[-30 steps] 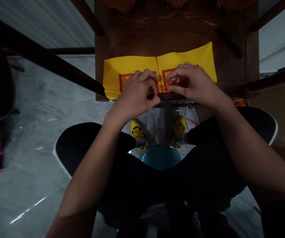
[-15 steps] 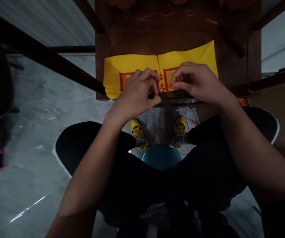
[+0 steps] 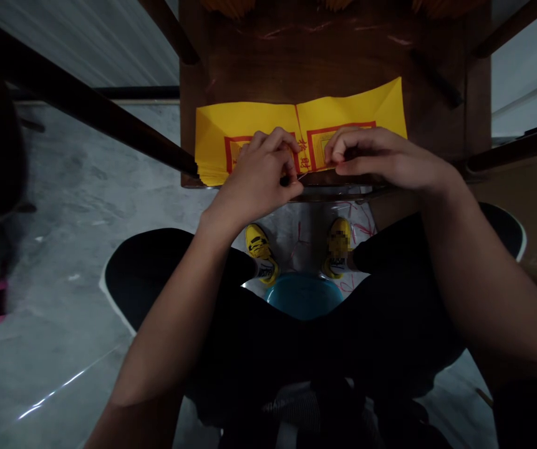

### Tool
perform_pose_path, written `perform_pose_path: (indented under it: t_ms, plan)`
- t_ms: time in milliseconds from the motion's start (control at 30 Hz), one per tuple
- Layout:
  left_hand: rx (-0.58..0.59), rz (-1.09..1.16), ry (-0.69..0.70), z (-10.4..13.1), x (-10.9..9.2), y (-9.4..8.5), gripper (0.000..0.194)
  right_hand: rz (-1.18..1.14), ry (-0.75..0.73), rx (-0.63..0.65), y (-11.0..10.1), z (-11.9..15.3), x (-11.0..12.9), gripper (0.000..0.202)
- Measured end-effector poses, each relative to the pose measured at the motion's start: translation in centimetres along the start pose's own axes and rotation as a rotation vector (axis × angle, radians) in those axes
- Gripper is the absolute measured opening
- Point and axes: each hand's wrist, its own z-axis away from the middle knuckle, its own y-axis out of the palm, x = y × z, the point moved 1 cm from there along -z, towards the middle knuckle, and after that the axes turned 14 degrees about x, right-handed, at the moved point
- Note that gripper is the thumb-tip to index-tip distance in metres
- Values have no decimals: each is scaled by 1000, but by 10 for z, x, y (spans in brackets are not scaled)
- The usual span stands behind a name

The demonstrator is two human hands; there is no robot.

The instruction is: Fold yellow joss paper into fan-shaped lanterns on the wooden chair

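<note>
A stack of yellow paper [image 3: 352, 107] with red printed frames and characters lies across the front edge of the dark wooden surface, with a red string running down its middle. My left hand [image 3: 268, 162] rests over the left part of the paper, thumb and index finger pinched on what looks like the thin string near the front edge. Over the right printed frame is my right hand [image 3: 366, 153], its thumb and fingers pressed together. Whatever those fingertips hold is too small to make out.
The wooden surface [image 3: 296, 68] carries a dark stick [image 3: 436, 78] at the right and orange bundles [image 3: 231, 6] at the far edge. Wooden bars flank it. Below are yellow shoes [image 3: 259, 243], a blue stool [image 3: 304, 296] and a cardboard box [image 3: 525, 218].
My right hand has shifted slightly right and turned flatter, uncovering more of the red characters and the right frame. My left hand stays nearly in place.
</note>
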Motion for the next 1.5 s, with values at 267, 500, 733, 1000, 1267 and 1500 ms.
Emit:
perform_pose_path:
  t_ms: [267, 500, 733, 1000, 1267, 1500]
  plan:
    - [11, 20, -6, 0, -1, 0, 18, 87, -52, -46, 9, -11, -8, 38]
    - [23, -33, -4, 0, 1, 0, 17, -33, -47, -22, 13, -10, 4, 46]
    - [44, -106, -16, 2, -1, -4, 11, -10, 11, -190, 0, -2, 1, 54]
    - [38, -171, 5, 3, -1, -4, 10, 430, 37, -267, 6, -4, -16, 45]
    - [62, -256, 43, 8, -7, -9, 6, 617, 58, -149, 6, -2, -17, 25]
    - [55, -335, 37, 17, -6, -7, 12, 648, 94, -95, 9, -6, -14, 9]
